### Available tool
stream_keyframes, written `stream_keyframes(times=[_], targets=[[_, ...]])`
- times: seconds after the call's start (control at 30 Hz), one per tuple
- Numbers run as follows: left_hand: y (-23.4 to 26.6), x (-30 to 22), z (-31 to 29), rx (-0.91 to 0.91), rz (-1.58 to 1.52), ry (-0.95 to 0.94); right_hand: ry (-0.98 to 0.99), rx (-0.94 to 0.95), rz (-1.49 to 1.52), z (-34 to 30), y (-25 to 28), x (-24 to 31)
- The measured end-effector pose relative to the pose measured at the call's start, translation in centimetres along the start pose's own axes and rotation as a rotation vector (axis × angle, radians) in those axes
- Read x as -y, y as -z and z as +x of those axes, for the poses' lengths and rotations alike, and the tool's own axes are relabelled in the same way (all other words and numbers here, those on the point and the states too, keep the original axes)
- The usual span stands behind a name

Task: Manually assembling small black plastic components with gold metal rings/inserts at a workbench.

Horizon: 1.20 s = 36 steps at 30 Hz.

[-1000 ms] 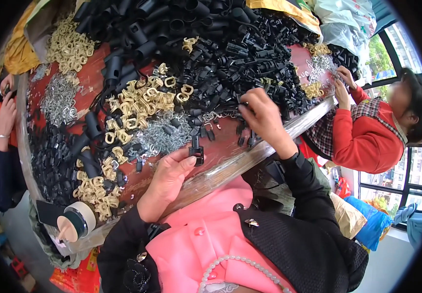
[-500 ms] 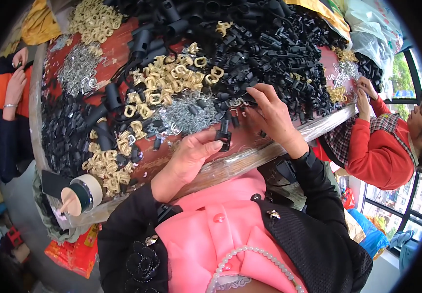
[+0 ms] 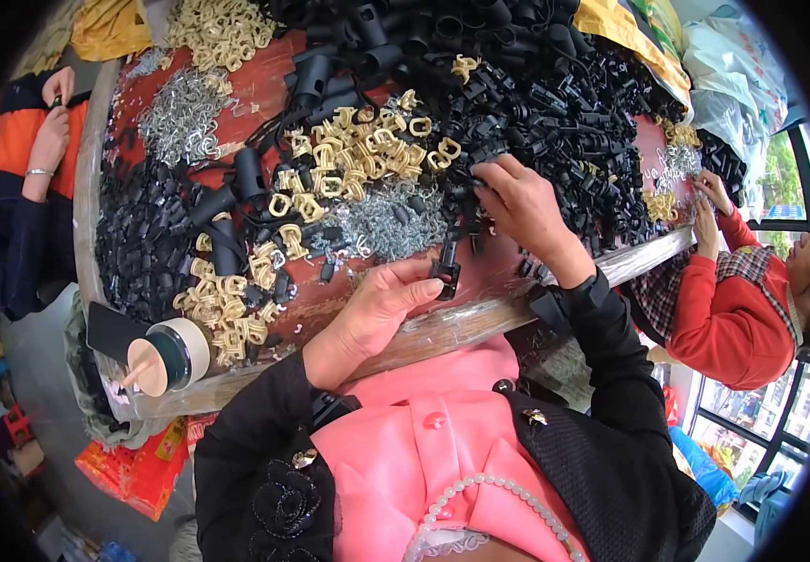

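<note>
Between the thumb and fingers of my left hand is a small black plastic part, held upright just above the table's near edge. My right hand reaches to the near side of a large heap of black plastic parts, its fingers bent and closed together. Whatever those fingertips grip is hidden. Left of my right hand lies a pile of small silvery metal hooks. Behind it are cream-coloured plastic loops, several of them loose beside the heap.
A wooden rim edges the red table. A round wooden-lidded container and a flat black object stand at the left corner. Black tubes lie at the back. One person works at left, another at right.
The whole view has shifted, so the table appears further right and lower. My right hand has moved a little left and away, against the black heap. My left hand keeps its hold.
</note>
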<state>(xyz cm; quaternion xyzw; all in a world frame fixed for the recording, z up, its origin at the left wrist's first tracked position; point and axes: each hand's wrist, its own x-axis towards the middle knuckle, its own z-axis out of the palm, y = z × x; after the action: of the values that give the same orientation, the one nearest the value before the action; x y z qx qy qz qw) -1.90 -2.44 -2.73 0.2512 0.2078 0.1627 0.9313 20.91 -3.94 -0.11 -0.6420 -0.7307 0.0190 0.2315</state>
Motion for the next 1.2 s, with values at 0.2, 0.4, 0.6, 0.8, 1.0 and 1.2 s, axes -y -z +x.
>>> stream_keyframes(times=[0.2,0.4,0.6,0.8,1.0,1.2], targets=[[0.0,0.1,-0.6,-0.049,0.002,-0.022,-0.025,0.054,0.035,2.8,-2.0,0.7],[0.3,-0.1,-0.3,-0.074,-0.032,-0.033,-0.177,0.039,0.279,0.6,-0.3,0.0],[0.0,-0.3,-0.2,-0.087,-0.047,0.002,-0.414,0.235,0.625,-3.2,1.2,0.1],[-0.1,0.1,-0.1,-0.114,-0.055,0.011,-0.172,0.082,0.38,-2.2,1.8,1.6],[-0.9,-0.1,-0.7,-0.147,-0.062,0.009,-0.07,-0.117,0.09,1.4,-2.3,1.2],[-0.2,-0.3,-0.7,-0.164,-0.087,-0.021,-0.312,0.032,0.584,-0.7,0.2,1.4]])
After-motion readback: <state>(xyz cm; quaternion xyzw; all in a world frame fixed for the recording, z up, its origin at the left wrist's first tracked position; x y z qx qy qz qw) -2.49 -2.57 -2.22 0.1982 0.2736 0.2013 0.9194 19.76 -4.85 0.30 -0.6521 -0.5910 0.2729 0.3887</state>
